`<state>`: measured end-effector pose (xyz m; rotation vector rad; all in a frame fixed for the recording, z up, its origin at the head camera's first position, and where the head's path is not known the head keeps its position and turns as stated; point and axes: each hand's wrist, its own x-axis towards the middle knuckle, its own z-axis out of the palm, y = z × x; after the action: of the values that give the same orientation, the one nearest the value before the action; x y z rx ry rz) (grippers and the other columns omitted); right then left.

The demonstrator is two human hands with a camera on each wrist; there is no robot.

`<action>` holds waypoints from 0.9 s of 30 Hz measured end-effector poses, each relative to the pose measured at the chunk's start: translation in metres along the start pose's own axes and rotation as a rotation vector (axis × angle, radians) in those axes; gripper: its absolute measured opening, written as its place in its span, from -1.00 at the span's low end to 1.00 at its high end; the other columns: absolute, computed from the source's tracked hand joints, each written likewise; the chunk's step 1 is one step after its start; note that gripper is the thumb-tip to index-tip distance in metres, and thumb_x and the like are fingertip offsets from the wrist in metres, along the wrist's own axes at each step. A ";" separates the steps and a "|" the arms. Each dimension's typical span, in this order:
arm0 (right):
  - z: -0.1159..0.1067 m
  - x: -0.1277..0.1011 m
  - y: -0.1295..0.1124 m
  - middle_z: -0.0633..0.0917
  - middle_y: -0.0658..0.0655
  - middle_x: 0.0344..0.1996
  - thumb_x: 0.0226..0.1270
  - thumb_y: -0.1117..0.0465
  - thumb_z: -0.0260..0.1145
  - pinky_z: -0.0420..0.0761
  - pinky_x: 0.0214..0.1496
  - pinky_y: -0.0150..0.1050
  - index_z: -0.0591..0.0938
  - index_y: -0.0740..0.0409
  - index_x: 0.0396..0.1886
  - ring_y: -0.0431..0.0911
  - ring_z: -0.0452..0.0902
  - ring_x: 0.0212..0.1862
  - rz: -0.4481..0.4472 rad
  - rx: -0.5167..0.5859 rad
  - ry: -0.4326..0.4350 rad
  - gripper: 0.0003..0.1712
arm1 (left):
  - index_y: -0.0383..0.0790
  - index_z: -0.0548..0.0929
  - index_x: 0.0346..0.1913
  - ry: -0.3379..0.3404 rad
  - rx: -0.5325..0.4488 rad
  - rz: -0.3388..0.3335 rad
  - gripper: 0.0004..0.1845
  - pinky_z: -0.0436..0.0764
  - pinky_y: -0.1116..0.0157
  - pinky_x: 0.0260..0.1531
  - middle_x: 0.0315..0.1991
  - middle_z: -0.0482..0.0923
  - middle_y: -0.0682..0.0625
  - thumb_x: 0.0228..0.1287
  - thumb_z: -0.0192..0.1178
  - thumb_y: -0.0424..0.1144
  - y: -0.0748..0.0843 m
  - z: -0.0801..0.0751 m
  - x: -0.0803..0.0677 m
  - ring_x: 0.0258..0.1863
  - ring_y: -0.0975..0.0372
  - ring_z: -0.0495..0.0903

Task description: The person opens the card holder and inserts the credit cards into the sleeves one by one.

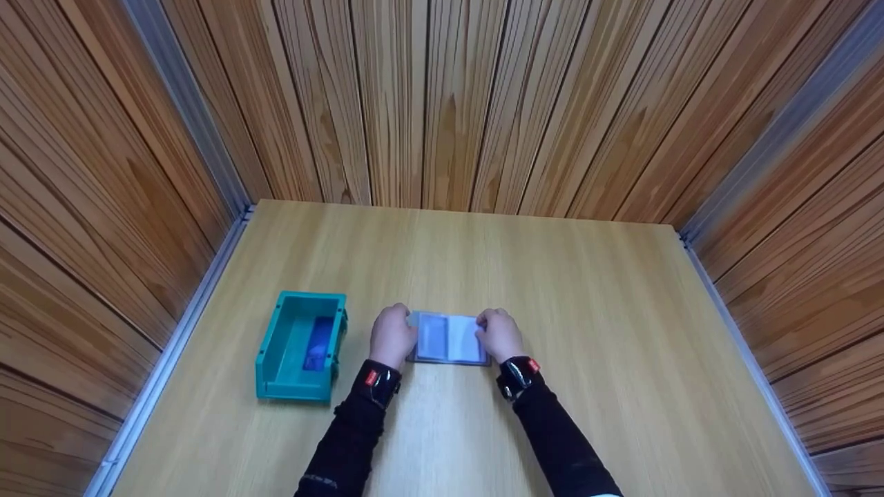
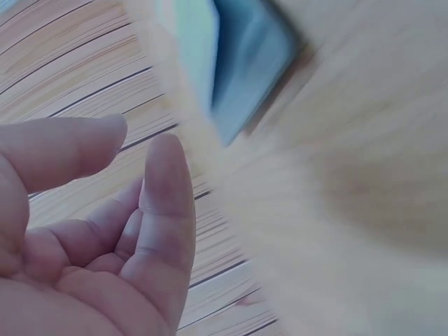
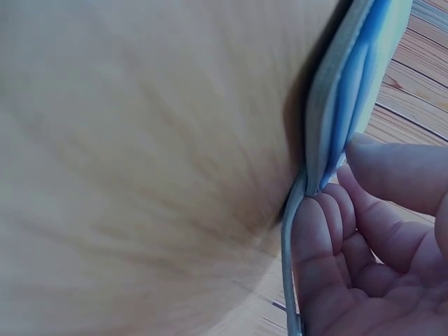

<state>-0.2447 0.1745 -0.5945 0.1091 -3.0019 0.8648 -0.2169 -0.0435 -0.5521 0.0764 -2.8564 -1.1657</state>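
One left hand (image 1: 394, 335) and one right hand (image 1: 502, 334), both bare, at opposite ends of a blue bifold wallet (image 1: 434, 337). Wallet spread open on a light wood-grain table (image 1: 483, 262), between the two hands; left panel deeper blue with a framed rectangle, right panel paler. Left hand beside the wallet's left end, thumb and forefinger apart with a clear gap between them, other fingers loosely bent, nothing in its grasp in the left wrist view. Right hand at the right end, thumb against the blue inner side and fingertips behind, pinching the wallet's edge. In the right wrist view, layers stacked along that edge, plus a thin grey strip (image 3: 287, 259) running down beside the fingers. To the left of the left hand, and apart from it, a teal storage bin (image 1: 314, 295), with a blue-violet item (image 1: 318, 345) inside toward the right wall, too small to identify. On the wrists, black wristbands (image 1: 378, 381) with red tags; above those, dark sleeves (image 1: 345, 442). Around the table, brown plank walls (image 1: 449, 103) and grey metal rails (image 1: 159, 369).
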 end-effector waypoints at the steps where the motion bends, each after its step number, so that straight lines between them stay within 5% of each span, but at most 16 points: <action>1: 0.000 0.000 0.000 0.56 0.15 -0.30 0.16 0.38 0.41 0.53 -0.08 -0.06 0.65 0.26 -0.25 0.05 0.52 -0.19 0.000 -0.003 -0.003 -0.84 | -0.48 0.63 -0.09 0.010 -0.001 0.013 -0.75 0.57 0.03 -0.11 -0.19 0.62 -0.25 0.17 0.30 -0.45 0.001 -0.003 0.000 -0.15 -0.07 0.61; 16: 0.000 0.000 0.001 0.56 0.15 -0.34 0.12 0.39 0.41 0.53 -0.13 -0.04 0.66 0.27 -0.27 0.07 0.54 -0.22 -0.038 -0.017 0.037 -0.84 | -0.47 0.63 -0.13 0.121 0.044 0.132 -0.76 0.58 0.04 -0.19 -0.28 0.62 -0.23 0.16 0.36 -0.42 -0.001 -0.043 -0.001 -0.24 -0.05 0.61; 27: -0.001 0.000 -0.001 0.58 0.15 -0.31 0.16 0.38 0.41 0.53 -0.09 -0.05 0.66 0.27 -0.24 0.06 0.54 -0.20 -0.007 -0.018 0.010 -0.84 | -0.48 0.63 -0.05 0.140 -0.007 0.038 -0.74 0.56 0.02 -0.13 -0.20 0.61 -0.27 0.23 0.30 -0.42 -0.016 -0.066 0.003 -0.16 -0.07 0.60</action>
<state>-0.2445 0.1738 -0.5933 0.1143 -2.9979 0.8348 -0.2146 -0.1011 -0.5164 0.0982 -2.7202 -1.1160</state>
